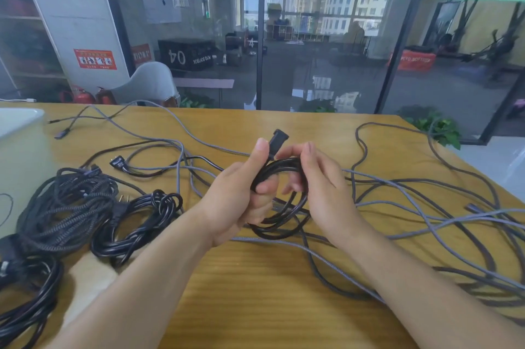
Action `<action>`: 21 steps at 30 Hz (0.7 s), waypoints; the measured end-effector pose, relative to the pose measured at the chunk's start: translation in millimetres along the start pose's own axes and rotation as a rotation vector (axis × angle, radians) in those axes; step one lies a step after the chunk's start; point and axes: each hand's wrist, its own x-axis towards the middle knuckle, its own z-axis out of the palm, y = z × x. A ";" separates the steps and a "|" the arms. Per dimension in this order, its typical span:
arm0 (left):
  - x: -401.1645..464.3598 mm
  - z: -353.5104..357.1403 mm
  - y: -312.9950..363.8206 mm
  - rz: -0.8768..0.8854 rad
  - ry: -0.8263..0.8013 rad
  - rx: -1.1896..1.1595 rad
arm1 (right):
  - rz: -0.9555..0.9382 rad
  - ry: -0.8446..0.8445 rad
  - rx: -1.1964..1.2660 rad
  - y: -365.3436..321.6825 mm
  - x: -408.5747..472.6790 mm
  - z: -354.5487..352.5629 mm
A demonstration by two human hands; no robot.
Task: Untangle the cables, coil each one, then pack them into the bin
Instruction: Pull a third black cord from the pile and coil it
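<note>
Above the middle of the wooden table [255,292], my left hand [235,201] grips a small coil of black cable [284,223], its black plug end [279,135] sticking up past the thumb. My right hand [318,186] curls its fingers over the top of the same coil. Coiled bundles lie at the left: a braided dark one [68,206], a glossy black power cord [136,223] and another black one [28,292] at the near left edge. Loose grey and dark cables [426,221] sprawl tangled across the right and far side. The pale bin [20,150] stands at the far left.
A glass partition and a white chair [150,84] lie beyond the table's far edge. Green plants [437,124] sit past the right corner. Bare wood shows between my forearms near the front edge.
</note>
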 end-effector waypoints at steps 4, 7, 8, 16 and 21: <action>2.1 6.0 -3.1 0.004 0.012 0.069 | 0.073 0.073 0.063 -5.1 1.1 0.7; 2.8 4.2 -2.5 0.010 -0.025 0.136 | 0.123 0.062 0.043 -8.1 0.6 -0.5; 2.9 2.7 -2.9 0.002 -0.051 0.151 | 0.124 0.052 0.030 -8.1 0.5 -0.7; 3.7 6.6 -8.2 0.032 -0.085 0.212 | 0.012 0.124 -0.034 -0.9 7.9 -2.6; 0.7 10.7 -5.3 0.050 -0.081 0.168 | 0.023 0.125 -0.017 -2.1 6.5 -2.2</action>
